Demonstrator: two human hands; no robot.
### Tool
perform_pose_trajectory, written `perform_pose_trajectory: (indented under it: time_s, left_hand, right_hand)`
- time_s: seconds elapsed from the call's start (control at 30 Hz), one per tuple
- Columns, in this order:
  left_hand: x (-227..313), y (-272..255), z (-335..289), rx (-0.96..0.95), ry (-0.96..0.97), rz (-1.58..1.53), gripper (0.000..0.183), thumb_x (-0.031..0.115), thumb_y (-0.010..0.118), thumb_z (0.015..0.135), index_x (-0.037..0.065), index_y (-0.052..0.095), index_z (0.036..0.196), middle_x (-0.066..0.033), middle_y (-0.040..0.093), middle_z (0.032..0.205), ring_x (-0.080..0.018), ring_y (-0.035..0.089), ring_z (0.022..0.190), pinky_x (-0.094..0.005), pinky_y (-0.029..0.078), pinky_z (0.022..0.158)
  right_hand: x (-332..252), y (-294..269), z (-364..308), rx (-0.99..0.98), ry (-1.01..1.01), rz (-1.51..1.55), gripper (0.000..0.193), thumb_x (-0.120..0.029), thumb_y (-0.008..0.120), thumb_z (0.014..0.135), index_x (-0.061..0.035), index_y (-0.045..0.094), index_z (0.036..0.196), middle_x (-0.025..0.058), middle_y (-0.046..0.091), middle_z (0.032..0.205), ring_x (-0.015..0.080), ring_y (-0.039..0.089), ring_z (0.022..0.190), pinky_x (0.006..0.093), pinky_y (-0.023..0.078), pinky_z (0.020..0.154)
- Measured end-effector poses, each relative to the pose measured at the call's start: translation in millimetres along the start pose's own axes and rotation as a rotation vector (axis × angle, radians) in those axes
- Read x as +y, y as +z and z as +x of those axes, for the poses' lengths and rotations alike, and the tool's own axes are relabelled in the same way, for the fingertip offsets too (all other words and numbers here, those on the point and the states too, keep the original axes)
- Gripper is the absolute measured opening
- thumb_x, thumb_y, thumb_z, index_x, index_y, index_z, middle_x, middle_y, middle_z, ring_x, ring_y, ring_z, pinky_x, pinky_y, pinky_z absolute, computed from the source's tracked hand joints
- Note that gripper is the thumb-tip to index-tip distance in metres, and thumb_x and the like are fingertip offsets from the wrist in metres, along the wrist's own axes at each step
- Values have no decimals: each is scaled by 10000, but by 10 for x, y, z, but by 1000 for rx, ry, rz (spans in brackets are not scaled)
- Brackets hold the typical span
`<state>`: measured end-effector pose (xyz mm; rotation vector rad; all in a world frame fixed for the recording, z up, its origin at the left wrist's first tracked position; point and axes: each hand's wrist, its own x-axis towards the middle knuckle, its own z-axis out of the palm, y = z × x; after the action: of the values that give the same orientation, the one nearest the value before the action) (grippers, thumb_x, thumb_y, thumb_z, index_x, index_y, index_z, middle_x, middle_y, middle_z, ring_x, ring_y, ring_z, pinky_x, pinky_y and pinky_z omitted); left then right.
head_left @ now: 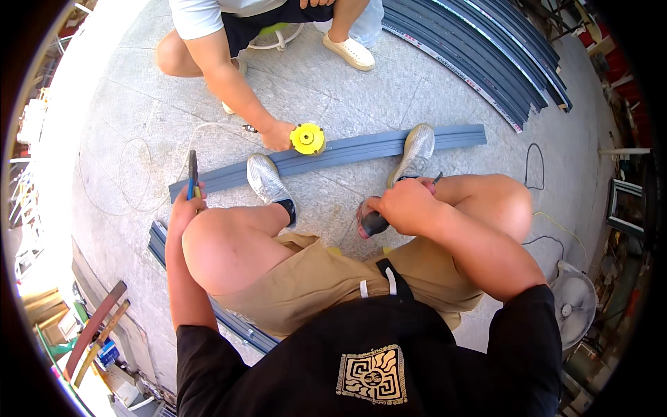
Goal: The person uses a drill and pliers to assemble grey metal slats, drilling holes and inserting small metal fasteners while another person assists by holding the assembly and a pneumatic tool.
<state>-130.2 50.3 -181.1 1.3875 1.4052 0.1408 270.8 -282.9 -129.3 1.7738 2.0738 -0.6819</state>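
Note:
My left hand (189,205) is closed round a slim hand tool (193,174) with a dark upper end and blue and yellow on its handle; its exact kind does not show. Held beside my right knee, my right hand (411,207) grips a dark, red-edged tool (372,219), mostly covered by the fingers. A small grey tip (437,178) sticks out at the far side of that hand. Across the ground lies a long grey ribbed strip (354,153), with my two silvery shoes on it. A co-worker's hand (278,136) holds a yellow round-topped tool (307,139) over the strip.
The co-worker squats opposite me. Long dark grey profiles (472,55) are stacked at the far right, and more strips (243,332) lie under me. A thin hose (201,127) runs at the left. A fan (573,306) stands at the right.

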Motion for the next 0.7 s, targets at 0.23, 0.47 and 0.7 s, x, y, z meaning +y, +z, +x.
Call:
perform_pose_trajectory:
  time_s: [0.23, 0.47, 0.7]
  left_hand:
    - [1517, 265, -965, 330, 629, -342, 543, -19, 579, 909, -37, 559, 1451, -70, 585, 1133, -154, 622, 884, -309, 539, 782]
    - [2242, 574, -1640, 382, 1064, -614, 555, -49, 568, 953, -82, 462, 1497, -139, 562, 1242, -231, 634, 1019, -388, 548, 886]
    - [2302, 709, -1396, 365, 1025, -842, 575, -72, 559, 925, -55, 440, 1487, -146, 562, 1215, -250, 635, 999, -417, 560, 873]
  right_hand:
    - [125, -229, -382, -70, 58, -38, 373, -119, 733, 868, -235, 758, 1222, 86, 807, 987, 309, 794, 918, 444, 600, 770]
    - [109, -373, -637, -79, 18, -100, 435, -120, 782, 813, -230, 761, 1234, 89, 810, 1003, 310, 793, 941, 425, 606, 787]
    - [244, -157, -467, -154, -61, -140, 309, -176, 811, 792, -199, 822, 1100, 81, 817, 1008, 295, 791, 965, 430, 611, 776]
